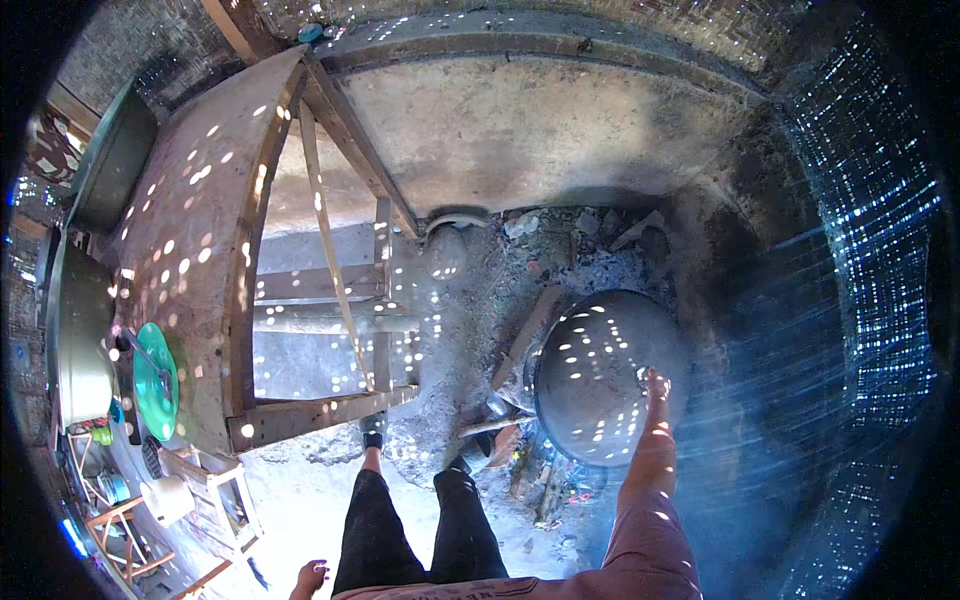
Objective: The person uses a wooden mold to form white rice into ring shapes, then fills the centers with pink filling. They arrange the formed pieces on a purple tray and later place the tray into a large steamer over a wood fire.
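A wide, round, grey pot lid [590, 375] lies over a large vessel above a smoky fire. My right arm stretches forward over it, and my right hand [655, 384] is closed on the handle near the lid's right side. The handle itself is mostly covered by my fingers. Low at my left side hangs my left hand [312, 574], loosely bent with nothing visible in it. Burning wood [545, 480] glows under the near edge of the vessel, and a log [495, 425] sticks out to its left.
A wooden table [190, 250] stands at the left, bearing a green plate [155, 380] and large metal pots [82, 335]. Its beam frame [330, 410] reaches toward my legs. Ash and rubble [600, 265] lie behind the lid. Smoke drifts along the woven wall [880, 260] at right.
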`<action>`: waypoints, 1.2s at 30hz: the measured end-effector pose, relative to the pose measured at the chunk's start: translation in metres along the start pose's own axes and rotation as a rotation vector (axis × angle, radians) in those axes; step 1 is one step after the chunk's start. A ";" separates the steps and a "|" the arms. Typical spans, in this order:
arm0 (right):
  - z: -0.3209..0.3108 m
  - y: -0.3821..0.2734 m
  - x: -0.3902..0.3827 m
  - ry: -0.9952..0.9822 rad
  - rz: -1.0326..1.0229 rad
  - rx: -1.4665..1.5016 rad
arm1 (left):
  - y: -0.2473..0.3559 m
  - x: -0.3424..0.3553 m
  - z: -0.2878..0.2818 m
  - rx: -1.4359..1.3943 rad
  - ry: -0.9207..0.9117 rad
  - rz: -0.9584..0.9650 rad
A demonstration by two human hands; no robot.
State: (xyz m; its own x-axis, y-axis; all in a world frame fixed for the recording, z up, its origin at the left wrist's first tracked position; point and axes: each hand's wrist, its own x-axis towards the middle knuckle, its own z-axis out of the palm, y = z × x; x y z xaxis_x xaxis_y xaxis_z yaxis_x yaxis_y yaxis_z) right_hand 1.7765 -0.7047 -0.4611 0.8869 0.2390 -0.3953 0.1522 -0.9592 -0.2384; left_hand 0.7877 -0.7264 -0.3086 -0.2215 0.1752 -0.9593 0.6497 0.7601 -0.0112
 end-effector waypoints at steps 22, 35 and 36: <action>0.150 0.032 -0.500 -0.758 -0.429 -0.001 | 0.096 0.045 -0.012 0.627 -0.551 0.338; 0.172 0.065 -0.805 -1.183 -0.384 -0.208 | 0.014 0.069 -0.096 1.399 -0.705 0.820; 0.168 0.075 -0.818 -1.226 -0.370 -0.165 | 0.008 0.060 -0.101 1.276 -0.851 0.784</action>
State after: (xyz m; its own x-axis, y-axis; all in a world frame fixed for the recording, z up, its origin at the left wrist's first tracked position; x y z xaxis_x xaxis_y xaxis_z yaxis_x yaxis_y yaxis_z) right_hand 0.9894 -0.9469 -0.3042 -0.1825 0.3907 -0.9023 0.4315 -0.7927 -0.4305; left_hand 0.7066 -0.6467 -0.3377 0.5494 -0.4425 -0.7088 0.6217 -0.3502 0.7006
